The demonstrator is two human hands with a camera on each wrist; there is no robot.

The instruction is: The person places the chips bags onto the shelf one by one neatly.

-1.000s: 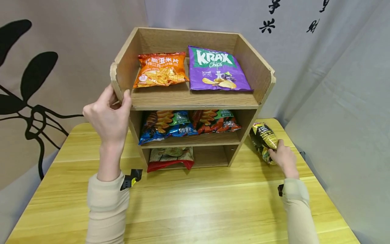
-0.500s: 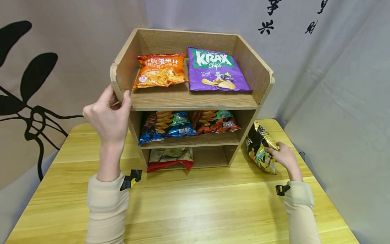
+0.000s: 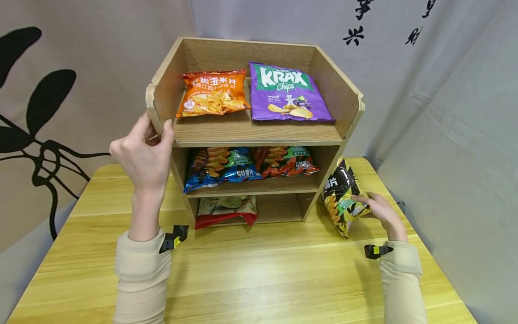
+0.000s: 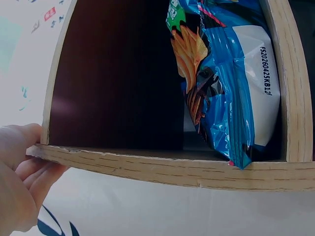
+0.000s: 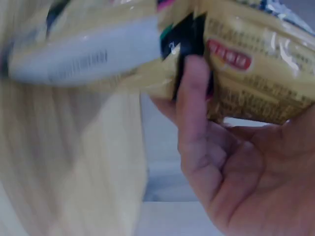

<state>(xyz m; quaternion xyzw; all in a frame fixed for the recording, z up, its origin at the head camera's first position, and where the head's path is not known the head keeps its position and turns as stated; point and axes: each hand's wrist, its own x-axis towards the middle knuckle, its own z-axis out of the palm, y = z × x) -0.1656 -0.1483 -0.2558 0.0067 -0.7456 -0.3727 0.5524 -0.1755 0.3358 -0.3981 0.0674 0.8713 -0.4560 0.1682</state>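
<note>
My left hand point(image 3: 145, 153) grips the front left edge of the small wooden shelf point(image 3: 259, 135), thumb in front and fingers behind the side panel. To the right of the shelf, my right hand point(image 3: 382, 211) holds a black and gold chip bag point(image 3: 341, 193), tilted. In the right wrist view the fingers curl against the back of the chip bag point(image 5: 256, 64). On the top tier lie an orange corn chip bag point(image 3: 214, 94) and a purple KRAX chip bag point(image 3: 289, 94). A blue chip bag point(image 3: 224, 166) and a red-orange chip bag point(image 3: 285, 161) fill the middle tier.
A red and beige bag point(image 3: 226, 210) lies at the left of the bottom tier, with bare board to its right. The shelf stands on a yellow wood table point(image 3: 259, 279). A grey curtain point(image 3: 453, 112) hangs behind and to the right.
My right hand has turned the black and gold chip bag so its printed front shows more, and its lower end has swung towards me and left. The left hand has stayed on the shelf edge.
</note>
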